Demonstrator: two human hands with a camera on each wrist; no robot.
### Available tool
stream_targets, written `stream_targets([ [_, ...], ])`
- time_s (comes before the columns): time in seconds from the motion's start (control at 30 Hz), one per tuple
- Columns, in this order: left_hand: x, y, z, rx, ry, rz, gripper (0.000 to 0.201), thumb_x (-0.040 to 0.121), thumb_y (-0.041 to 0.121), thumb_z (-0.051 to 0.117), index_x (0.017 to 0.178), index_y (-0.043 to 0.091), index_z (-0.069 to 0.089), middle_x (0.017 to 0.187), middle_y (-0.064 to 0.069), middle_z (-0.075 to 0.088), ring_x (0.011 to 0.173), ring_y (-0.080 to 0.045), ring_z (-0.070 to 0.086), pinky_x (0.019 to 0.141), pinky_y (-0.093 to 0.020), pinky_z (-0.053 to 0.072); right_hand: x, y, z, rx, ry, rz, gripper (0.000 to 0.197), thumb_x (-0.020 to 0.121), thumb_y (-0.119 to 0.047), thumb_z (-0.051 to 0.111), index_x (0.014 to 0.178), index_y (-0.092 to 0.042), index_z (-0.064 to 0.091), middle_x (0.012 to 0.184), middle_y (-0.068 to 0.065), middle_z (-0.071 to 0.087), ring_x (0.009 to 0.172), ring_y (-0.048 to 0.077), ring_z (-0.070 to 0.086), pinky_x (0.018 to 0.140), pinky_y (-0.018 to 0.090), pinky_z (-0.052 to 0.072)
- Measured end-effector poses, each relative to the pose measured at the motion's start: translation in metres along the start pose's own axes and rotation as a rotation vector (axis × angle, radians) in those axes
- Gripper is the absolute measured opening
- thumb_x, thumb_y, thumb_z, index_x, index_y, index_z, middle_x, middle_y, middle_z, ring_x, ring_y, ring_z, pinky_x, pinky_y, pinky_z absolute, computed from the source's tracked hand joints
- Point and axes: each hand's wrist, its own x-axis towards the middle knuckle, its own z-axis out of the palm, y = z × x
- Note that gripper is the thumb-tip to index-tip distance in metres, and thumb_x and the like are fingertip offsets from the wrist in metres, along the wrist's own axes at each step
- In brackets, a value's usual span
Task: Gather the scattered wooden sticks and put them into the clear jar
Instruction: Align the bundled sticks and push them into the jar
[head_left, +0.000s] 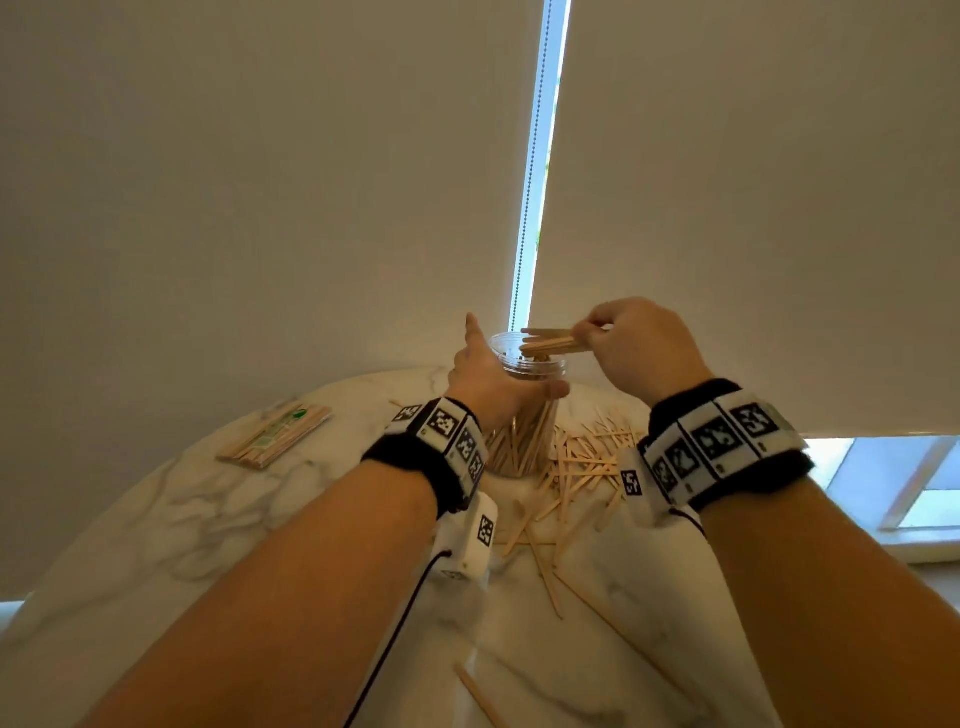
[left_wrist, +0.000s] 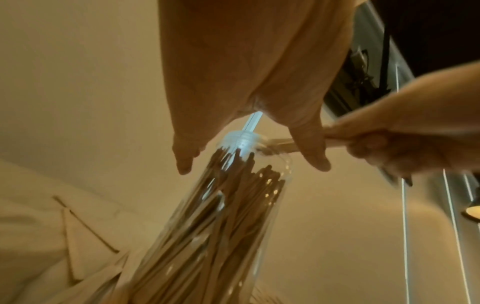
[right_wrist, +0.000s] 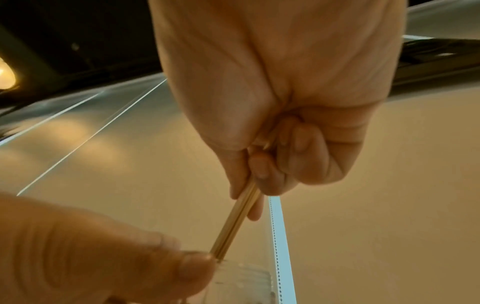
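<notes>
Clear jar (head_left: 527, 358), centre frame, well stocked with sticks; left hand (head_left: 488, 382) wraps its neck. Right hand (head_left: 641, 345) pinches a bundle of sticks (head_left: 550, 343) lying level over the rim. Risk: tips catching on the rim or the standing sticks, spilling onto the loose pile (head_left: 582, 467).

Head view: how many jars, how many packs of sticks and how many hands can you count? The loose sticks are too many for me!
Clear plastic jar part-filled with wooden sticks: 1
Flat wrapped pack of wooden sticks: 1
Hands: 2, left hand on the jar, right hand holding a bunch of wooden sticks
Total: 4
</notes>
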Motion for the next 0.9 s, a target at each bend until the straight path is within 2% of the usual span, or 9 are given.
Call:
stream_targets([
  [0.1,0.012,-0.005,0.011,-0.014,-0.012,-0.012,0.154,0.049,0.060,0.091,0.155,0.023,-0.015,0.152,-0.009,0.041,0.137,-0.029,0.043,0.110,-0.045,0.040,0.034,-0.012,0.014,-0.211,-0.054,-0.073,0.025,0.100,-0.034,0.056,0.105,-0.020,0.076,0.098,-0.002,0.071,0.085,0.016,0.062,0.072,0.029,0.047],
  [0.23,0.018,-0.026,0.017,-0.029,0.046,0.044,0.118,0.058,0.054,0.089,0.149,0.021,0.021,0.138,-0.006,0.051,0.123,-0.023,0.054,0.101,-0.040,0.049,0.067,-0.027,0.022,-0.533,-0.147,-0.203,0.025,0.099,-0.029,0.057,0.109,-0.013,0.072,0.100,0.004,0.072,0.092,0.023,0.066,0.079,0.033,0.055],
  [0.33,0.017,-0.028,0.019,-0.016,0.060,0.056,0.114,0.059,0.053,0.087,0.147,0.023,0.022,0.135,-0.004,0.051,0.122,-0.023,0.053,0.102,-0.041,0.048,0.080,-0.040,0.023,-0.630,-0.207,-0.269,0.020,0.098,-0.024,0.058,0.104,-0.012,0.073,0.093,0.002,0.069,0.087,0.022,0.064,0.075,0.032,0.053],
  [0.47,0.017,-0.028,0.019,-0.010,0.069,0.054,0.111,0.065,0.045,0.088,0.149,0.020,0.019,0.138,-0.007,0.049,0.125,-0.027,0.051,0.105,-0.045,0.046,0.090,-0.060,0.027,-0.708,-0.343,-0.318,0.026,0.094,-0.035,0.066,0.096,-0.010,0.070,0.089,0.002,0.068,0.089,0.021,0.064,0.085,0.036,0.056],
  [0.53,0.018,-0.027,0.018,0.013,0.074,0.042,0.111,0.068,0.043,0.087,0.151,0.018,0.017,0.139,-0.009,0.047,0.126,-0.028,0.050,0.105,-0.045,0.046,0.096,-0.066,0.023,-0.730,-0.468,-0.261,0.027,0.090,-0.039,0.070,0.088,-0.012,0.068,0.074,0.000,0.063,0.082,0.021,0.060,0.079,0.032,0.053],
  [0.6,0.018,-0.027,0.018,0.028,0.083,0.043,0.112,0.068,0.044,0.087,0.151,0.017,0.016,0.139,-0.009,0.047,0.126,-0.029,0.050,0.105,-0.045,0.046,0.101,-0.068,0.025,-0.752,-0.467,-0.265,0.026,0.090,-0.037,0.072,0.087,-0.011,0.068,0.070,-0.001,0.060,0.079,0.020,0.059,0.068,0.028,0.048],
  [0.67,0.018,-0.028,0.018,0.028,0.084,0.044,0.111,0.069,0.042,0.087,0.151,0.017,0.017,0.139,-0.009,0.048,0.125,-0.029,0.051,0.104,-0.046,0.046,0.099,-0.066,0.034,-0.769,-0.406,-0.302,0.027,0.092,-0.037,0.070,0.093,-0.010,0.069,0.082,0.001,0.064,0.080,0.020,0.061,0.064,0.028,0.045],
  [0.8,0.017,-0.029,0.020,0.021,0.095,0.050,0.105,0.068,0.041,0.087,0.148,0.020,0.022,0.135,-0.008,0.050,0.123,-0.029,0.053,0.103,-0.048,0.047,0.095,-0.057,0.055,-0.709,-0.437,-0.297,0.031,0.096,-0.033,0.064,0.105,-0.004,0.068,0.095,0.004,0.069,0.093,0.021,0.066,0.080,0.029,0.053],
  [0.9,0.018,-0.027,0.021,0.040,0.095,0.045,0.105,0.068,0.041,0.087,0.148,0.020,0.022,0.135,-0.009,0.049,0.123,-0.029,0.052,0.103,-0.048,0.047,0.092,-0.050,0.062,-0.629,-0.349,-0.318,0.033,0.095,-0.035,0.066,0.111,-0.006,0.067,0.107,0.007,0.069,0.097,0.022,0.065,0.088,0.032,0.056],
])
